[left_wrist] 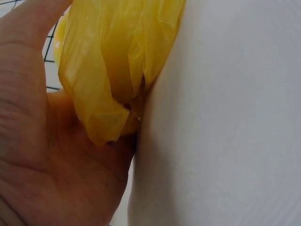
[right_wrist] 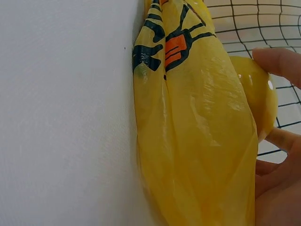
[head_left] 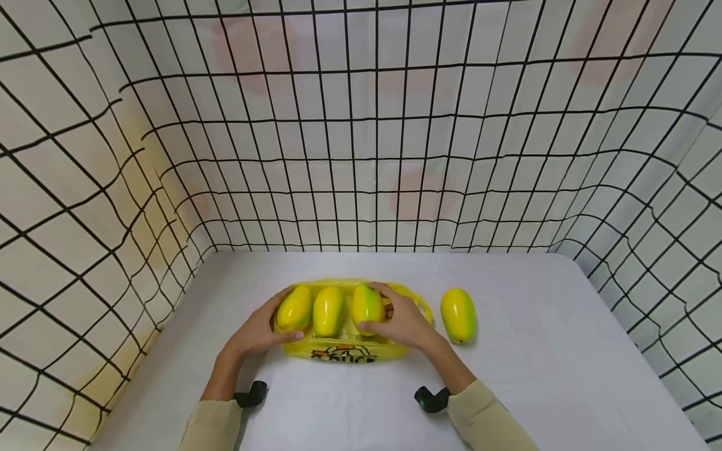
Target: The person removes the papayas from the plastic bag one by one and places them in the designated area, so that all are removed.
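Observation:
A yellow plastic bag (head_left: pixel 350 351) with black print lies on the white table. On it three glossy yellow-green mangoes stand in a row: a left mango (head_left: pixel 295 308), a middle mango (head_left: pixel 328 311) and a right mango (head_left: pixel 368 307). My left hand (head_left: pixel 261 327) holds the left end of the bag around the left mango, thumb in front; bag film (left_wrist: pixel 117 52) lies against the palm in the left wrist view. My right hand (head_left: pixel 403 318) grips the right mango between thumb and fingers; part of that mango (right_wrist: pixel 256 89) shows behind the bag in the right wrist view.
Another mango (head_left: pixel 459 316) lies on the table (head_left: pixel 541 363), right of the bag and apart from it. A bag handle loop (head_left: pixel 424 307) sticks out at the right end. White cloth walls with a black grid (head_left: pixel 361 138) surround the table at the back and both sides.

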{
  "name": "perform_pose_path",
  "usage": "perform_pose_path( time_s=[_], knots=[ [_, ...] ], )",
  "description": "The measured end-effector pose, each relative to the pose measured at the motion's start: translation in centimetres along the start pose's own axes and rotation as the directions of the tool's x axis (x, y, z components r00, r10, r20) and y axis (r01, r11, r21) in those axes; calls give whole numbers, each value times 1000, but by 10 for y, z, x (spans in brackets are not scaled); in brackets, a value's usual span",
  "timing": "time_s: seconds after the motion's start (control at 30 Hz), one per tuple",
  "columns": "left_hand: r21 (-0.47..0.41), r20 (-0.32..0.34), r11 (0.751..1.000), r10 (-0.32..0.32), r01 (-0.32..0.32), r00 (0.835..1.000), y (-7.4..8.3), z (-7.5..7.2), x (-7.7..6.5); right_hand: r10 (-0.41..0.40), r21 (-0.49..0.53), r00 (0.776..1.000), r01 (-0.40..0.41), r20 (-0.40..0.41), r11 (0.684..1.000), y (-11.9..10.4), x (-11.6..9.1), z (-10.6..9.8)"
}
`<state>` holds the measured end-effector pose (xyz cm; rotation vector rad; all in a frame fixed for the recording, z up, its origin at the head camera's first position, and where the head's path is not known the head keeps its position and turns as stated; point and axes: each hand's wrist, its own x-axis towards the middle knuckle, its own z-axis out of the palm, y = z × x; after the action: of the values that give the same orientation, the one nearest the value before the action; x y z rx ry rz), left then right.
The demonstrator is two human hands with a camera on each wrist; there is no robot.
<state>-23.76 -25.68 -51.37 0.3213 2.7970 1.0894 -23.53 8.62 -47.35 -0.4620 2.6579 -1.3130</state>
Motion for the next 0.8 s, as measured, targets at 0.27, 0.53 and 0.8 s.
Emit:
perform_pose_path(
  time_s=[0.27,0.53,0.8],
  knots=[
    [-3,-4,1000,12,-12,1000,2,-2,1,-9,48,1000,10,-23,999,3,-4,-10],
    [-6,-7,1000,14,-14,1000,3,-2,0,-20,95,999,22,-25,995,4,-8,-21],
    [-8,3,1000,12,-12,1000,2,-2,0,-45,90,999,47,-29,995,8,-13,-32]
  ],
)
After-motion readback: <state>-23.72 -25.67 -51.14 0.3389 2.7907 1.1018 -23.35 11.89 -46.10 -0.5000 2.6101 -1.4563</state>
